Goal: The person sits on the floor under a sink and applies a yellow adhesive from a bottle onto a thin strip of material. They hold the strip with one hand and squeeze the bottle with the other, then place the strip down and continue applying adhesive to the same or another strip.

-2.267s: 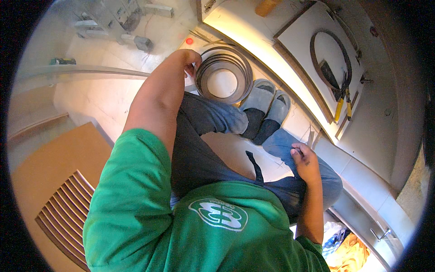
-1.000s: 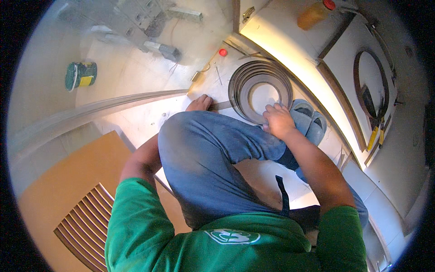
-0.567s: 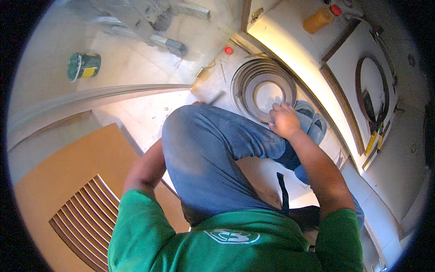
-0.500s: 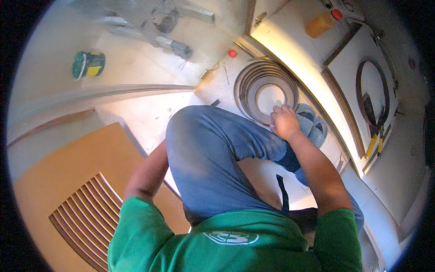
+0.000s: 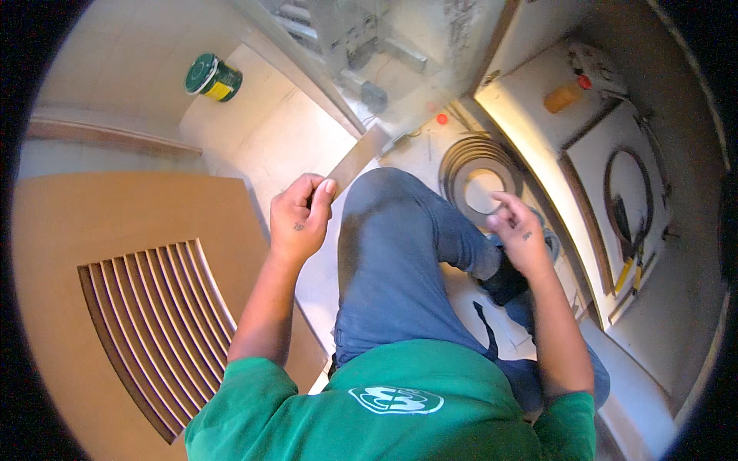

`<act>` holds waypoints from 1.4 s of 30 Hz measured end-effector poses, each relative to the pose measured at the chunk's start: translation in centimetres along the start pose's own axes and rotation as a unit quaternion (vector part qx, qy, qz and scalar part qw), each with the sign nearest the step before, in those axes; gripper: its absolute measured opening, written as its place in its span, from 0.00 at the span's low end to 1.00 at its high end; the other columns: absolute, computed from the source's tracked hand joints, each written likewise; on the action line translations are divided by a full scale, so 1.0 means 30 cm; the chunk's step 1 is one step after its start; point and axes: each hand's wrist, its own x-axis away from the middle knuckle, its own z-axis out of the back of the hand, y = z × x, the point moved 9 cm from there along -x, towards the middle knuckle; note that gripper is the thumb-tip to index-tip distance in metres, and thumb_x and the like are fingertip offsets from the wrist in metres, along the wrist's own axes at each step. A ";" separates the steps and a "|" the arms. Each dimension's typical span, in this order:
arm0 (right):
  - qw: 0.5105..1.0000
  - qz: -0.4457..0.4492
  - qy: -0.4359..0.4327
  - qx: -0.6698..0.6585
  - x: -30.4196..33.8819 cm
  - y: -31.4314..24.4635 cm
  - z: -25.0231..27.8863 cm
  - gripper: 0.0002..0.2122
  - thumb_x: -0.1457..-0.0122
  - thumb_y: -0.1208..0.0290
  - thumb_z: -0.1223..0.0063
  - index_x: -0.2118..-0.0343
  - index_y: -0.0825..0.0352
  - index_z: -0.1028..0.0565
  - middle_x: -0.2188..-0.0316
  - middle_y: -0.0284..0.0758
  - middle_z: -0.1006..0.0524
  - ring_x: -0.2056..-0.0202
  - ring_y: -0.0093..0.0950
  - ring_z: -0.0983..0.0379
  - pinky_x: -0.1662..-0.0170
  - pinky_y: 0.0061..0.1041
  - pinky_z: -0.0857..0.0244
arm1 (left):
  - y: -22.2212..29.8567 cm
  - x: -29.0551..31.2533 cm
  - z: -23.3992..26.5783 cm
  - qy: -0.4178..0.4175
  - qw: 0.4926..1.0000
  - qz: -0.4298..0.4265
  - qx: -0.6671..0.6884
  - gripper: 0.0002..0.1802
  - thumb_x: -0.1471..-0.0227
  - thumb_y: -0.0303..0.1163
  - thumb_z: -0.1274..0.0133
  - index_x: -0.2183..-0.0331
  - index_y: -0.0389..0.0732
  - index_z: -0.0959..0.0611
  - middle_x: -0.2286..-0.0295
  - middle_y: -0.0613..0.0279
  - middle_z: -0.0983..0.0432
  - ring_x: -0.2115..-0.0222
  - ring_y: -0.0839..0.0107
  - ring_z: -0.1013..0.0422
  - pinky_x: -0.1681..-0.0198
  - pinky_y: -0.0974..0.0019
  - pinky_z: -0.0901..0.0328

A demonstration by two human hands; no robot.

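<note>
My left hand is closed round one end of a flat tan strip, with the thumb along it. The strip slants up and away to the right, above the floor beside my bent left knee. My right hand, slightly blurred, hovers over my foot with loosely curled fingers apart and nothing visible in it. Just beyond it, a coil of brown banding lies on the floor in several loose turns. The strip's gripped end is hidden in my left fist.
To my left lies a brown panel with curved slats. A green bucket stands at the far left. On the right are a white panel, a dark hoop, yellow-handled pliers and an orange bottle. A red cap is beyond the coil.
My left hand has come up from behind my knee into view with the strip. My right hand has lifted off the coil's near edge and moved right. The whole view has shifted.
</note>
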 end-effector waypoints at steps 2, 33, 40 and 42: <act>0.994 0.064 -0.044 -0.072 0.070 -0.193 -0.041 0.23 0.35 0.61 0.44 0.40 0.66 0.30 0.63 0.32 0.22 0.58 0.26 0.25 0.54 0.26 0.31 | 0.171 0.007 -0.068 -0.043 0.995 -0.085 -0.018 0.12 0.41 0.38 0.41 0.70 0.38 0.18 0.85 0.62 0.27 0.84 0.73 0.30 0.78 0.68 0.36; 0.946 -0.165 0.267 -0.086 0.618 0.303 0.443 0.17 0.35 0.54 0.45 0.67 0.67 0.24 0.79 0.29 0.28 0.81 0.19 0.34 0.76 0.21 0.39 | 0.091 0.245 -0.250 -0.168 0.982 -0.081 0.025 0.29 0.36 0.43 0.50 0.41 0.34 0.28 0.38 0.48 0.36 0.40 0.55 0.37 0.37 0.57 0.43; 0.983 -0.033 0.179 -0.008 0.536 0.238 0.286 0.05 0.37 0.72 0.46 0.63 0.67 0.23 0.74 0.34 0.22 0.79 0.25 0.27 0.70 0.27 0.32 | 0.447 0.116 -0.738 -0.314 0.931 -0.177 0.059 0.21 0.34 0.43 0.53 0.61 0.36 0.14 0.70 0.63 0.17 0.74 0.74 0.27 0.68 0.66 0.33; 0.992 -0.012 0.128 0.013 0.530 0.231 0.219 0.04 0.37 0.74 0.45 0.62 0.68 0.23 0.72 0.36 0.22 0.75 0.26 0.25 0.67 0.29 0.30 | 0.496 -0.005 -0.936 -0.345 0.909 -0.219 -0.079 0.22 0.35 0.46 0.50 0.65 0.36 0.14 0.76 0.62 0.20 0.82 0.72 0.29 0.75 0.65 0.34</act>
